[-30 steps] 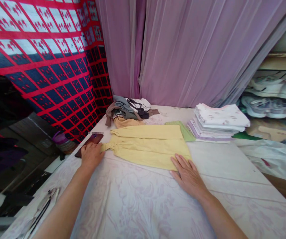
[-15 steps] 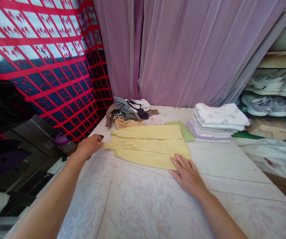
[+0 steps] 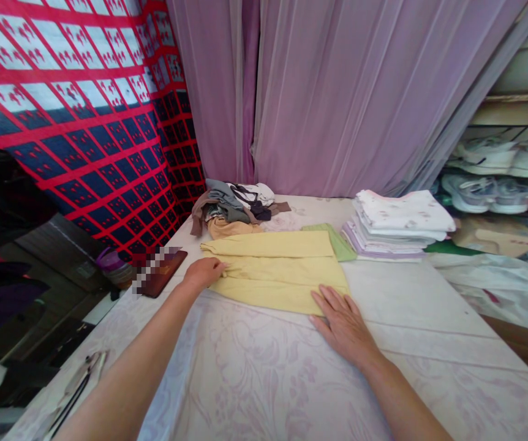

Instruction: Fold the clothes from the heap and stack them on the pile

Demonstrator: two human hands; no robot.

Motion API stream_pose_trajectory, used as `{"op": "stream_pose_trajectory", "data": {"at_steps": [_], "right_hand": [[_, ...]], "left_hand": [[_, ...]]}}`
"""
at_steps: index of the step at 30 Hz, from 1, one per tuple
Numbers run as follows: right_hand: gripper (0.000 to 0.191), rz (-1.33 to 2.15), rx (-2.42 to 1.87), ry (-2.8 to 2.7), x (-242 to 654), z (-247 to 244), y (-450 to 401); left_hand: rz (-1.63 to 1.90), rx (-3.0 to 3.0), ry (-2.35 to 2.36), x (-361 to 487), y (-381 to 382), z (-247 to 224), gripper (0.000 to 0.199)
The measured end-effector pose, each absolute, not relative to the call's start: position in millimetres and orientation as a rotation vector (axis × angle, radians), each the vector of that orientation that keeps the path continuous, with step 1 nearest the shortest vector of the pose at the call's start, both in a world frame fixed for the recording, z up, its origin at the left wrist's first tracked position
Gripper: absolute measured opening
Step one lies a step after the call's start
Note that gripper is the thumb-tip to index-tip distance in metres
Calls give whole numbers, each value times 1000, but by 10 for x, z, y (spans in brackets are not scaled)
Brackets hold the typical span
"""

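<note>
A long, narrow folded yellow shirt [image 3: 277,269] lies flat across the bed, with loose gathers at its left end. My left hand [image 3: 206,271] pinches the collar end of the shirt, fingertips closed on the cloth and resting over its left part. At the opposite end, my right hand [image 3: 342,315] lies flat with fingers spread on the near right corner of the shirt. Partly under the shirt's far right edge, a green folded cloth [image 3: 340,242] shows.
A stack of folded linens [image 3: 397,226] stands at the back right. Crumpled clothes [image 3: 236,205] lie at the back left. A dark red booklet [image 3: 165,274] rests near the bed's left edge, beside a purple-lidded jar [image 3: 112,263]. Shoes [image 3: 489,190] sit on a right-hand shelf.
My left hand has moved right, bringing the shirt's collar end in over the rest of it. The booklet now shows fully. My right hand stays on the right corner.
</note>
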State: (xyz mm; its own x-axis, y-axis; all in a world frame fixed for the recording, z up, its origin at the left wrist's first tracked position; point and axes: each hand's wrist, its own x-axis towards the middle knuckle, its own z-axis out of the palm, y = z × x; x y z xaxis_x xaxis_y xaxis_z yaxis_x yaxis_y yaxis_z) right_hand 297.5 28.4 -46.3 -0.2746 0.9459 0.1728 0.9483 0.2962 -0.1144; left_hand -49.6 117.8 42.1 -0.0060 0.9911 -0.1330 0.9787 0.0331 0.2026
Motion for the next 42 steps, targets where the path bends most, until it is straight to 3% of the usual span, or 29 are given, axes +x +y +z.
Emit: {"op": "stream_pose_trajectory", "data": {"at_steps": [10,16,20,27,33,42], "right_hand": [[48,80,-1552,-2363,3284,-445,317],[48,-25,-1531,-2364,3521,-496,364],[38,-127,-1462,-2341,3533,-512,409],[33,118,-1621,-2231,3562,-256,511],[34,391,-1689,-2020,3590,-81,914],[31,168,-2140,-1618,3213,-152,1503]], "left_hand": [[217,2356,1606,-994,906,195,50],[34,2501,1486,-1084,829,116,68],[-16,2628,1475,-1050,870,97,73],[34,2721,1500,-957,878,84,48],[149,2548,1445,-947,1120,201,39],[37,2352,1583,-876,1770,317,40]]}}
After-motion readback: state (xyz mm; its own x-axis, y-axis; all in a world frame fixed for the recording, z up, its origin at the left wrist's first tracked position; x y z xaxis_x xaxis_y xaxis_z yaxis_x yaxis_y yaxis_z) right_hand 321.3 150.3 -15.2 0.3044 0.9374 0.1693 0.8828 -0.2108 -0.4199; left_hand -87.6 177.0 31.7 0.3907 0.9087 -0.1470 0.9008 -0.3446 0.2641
